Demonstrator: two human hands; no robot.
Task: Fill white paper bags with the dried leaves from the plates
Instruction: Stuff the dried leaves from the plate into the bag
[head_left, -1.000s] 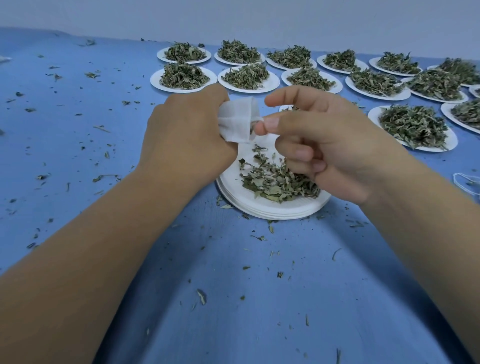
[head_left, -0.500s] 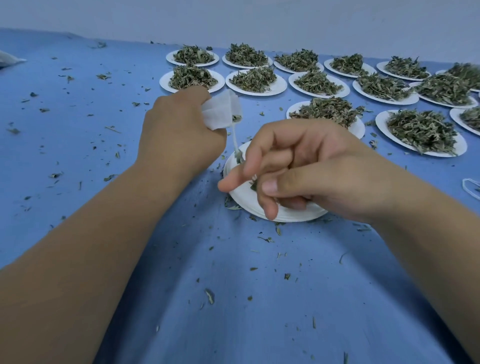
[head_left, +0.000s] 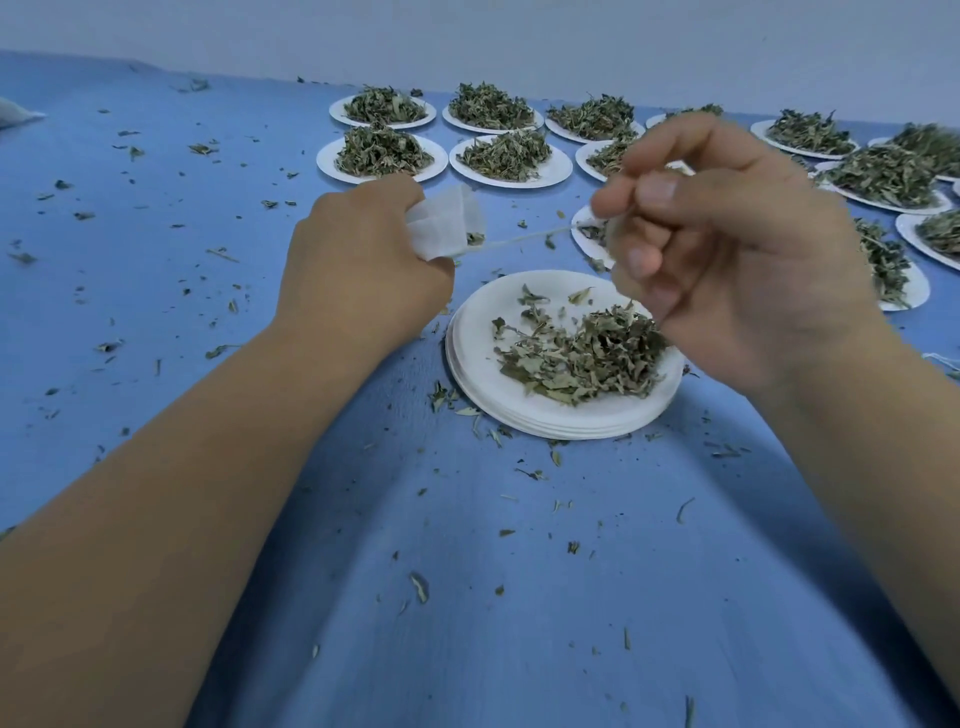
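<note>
My left hand (head_left: 358, 265) grips a small white paper bag (head_left: 447, 226) above the blue table, left of the near plate. A thin white drawstring (head_left: 524, 240) runs taut from the bag's mouth to my right hand (head_left: 727, 249), which pinches its end between thumb and forefinger, raised above the plate. Below sits a stack of white paper plates (head_left: 483, 353) with a loose pile of dried green leaves (head_left: 587, 358) on top. A few leaf bits show at the bag's mouth.
Several more white plates heaped with dried leaves stand in rows at the back, such as one far plate (head_left: 382, 156), and along the right side. Leaf crumbs lie scattered over the blue tablecloth (head_left: 156, 260). A white thing (head_left: 15, 115) lies at the far left edge.
My right hand has risen from over the near plate and moved right, pulling the drawstring out taut. My left hand has kept hold of the bag.
</note>
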